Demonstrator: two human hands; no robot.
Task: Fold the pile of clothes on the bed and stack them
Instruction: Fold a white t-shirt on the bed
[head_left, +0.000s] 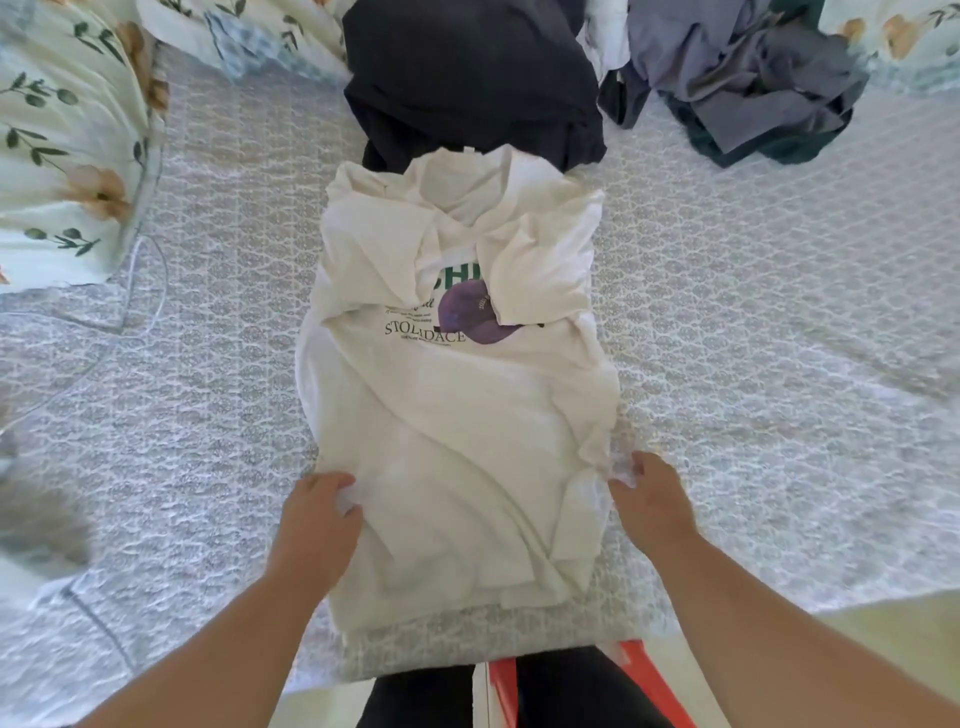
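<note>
1. This is a bedroom in a home: a wide bed (753, 322) fills nearly the whole view, covered by a pale grey-white quilted bedspread with a small repeating pattern.
2. Cream floral-print pillows (62, 156) with green leaves and peach blooms lie along its far-left edge (a matching one (893, 36) shows at the far right).
3. Household laundry lies on it: a white printed T-shirt (457, 405), a dark navy garment (467, 78), and a rumpled grey-blue heap of clothes (743, 78).

Single head-worn wide-angle view, looking forward and steeply down from the near edge of the bed (753, 322). Close range: both forearms enter from 6 o'clock; the bed fills the frame toward 12 o'clock, its edges bowed by lens distortion.
</note>
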